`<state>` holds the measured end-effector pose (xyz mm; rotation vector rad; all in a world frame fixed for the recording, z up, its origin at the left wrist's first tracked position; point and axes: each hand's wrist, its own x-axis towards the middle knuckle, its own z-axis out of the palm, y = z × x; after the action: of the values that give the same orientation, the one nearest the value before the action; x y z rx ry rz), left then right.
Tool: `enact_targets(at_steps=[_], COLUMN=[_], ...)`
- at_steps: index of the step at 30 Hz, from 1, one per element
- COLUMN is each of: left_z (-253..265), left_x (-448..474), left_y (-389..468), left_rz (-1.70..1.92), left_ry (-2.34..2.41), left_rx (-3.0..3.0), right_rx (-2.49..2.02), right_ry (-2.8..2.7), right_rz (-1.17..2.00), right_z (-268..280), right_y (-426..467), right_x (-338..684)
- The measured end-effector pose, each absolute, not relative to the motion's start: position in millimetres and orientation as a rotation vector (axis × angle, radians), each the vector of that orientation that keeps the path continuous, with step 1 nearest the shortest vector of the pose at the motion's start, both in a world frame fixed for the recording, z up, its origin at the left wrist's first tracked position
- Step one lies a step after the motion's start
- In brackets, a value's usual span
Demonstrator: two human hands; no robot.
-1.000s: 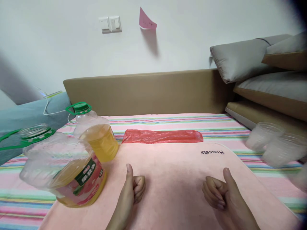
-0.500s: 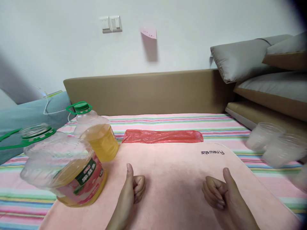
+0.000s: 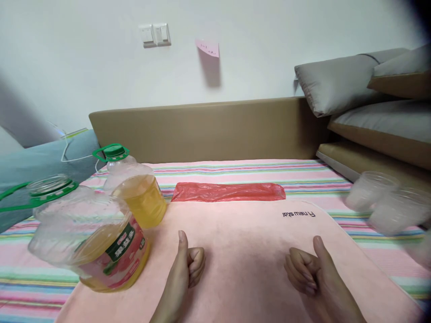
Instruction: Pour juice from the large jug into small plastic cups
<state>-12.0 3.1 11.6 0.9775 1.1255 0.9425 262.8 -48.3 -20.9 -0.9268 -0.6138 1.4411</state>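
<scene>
Pink cloth (image 3: pixel 244 233) beneath hands (image 3: pixel 305 271) curled thumbs-up, part-filled jugs (image 3: pixel 114 258) left, red plastic (image 3: pixel 229 192) beyond, clear cups (image 3: pixel 397 213) right

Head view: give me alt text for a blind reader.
The left hand and right hand, holding nothing visible, make thumbs-up fists over a pink cloth. At left, an open jug and a capped jug hold yellow liquid; a red plastic bag lies beyond, clear cups at right.

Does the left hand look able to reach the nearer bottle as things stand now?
Probably yes: only pink cloth shows between the left hand and the nearer bottle. The hand is curled, so it would likely need to open first.
</scene>
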Motion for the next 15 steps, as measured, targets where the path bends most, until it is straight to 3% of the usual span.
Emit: enact_targets(at_steps=[15], left_z=[11.7], left_x=[-12.9], left_y=[4.2], left_rz=[0.950], left_ry=[1.112], left_rx=[0.989], right_rx=[-0.894], right_ry=[-0.632], right_rz=[1.440], right_z=[-23.0], right_y=[-47.2], right_x=[264.6])
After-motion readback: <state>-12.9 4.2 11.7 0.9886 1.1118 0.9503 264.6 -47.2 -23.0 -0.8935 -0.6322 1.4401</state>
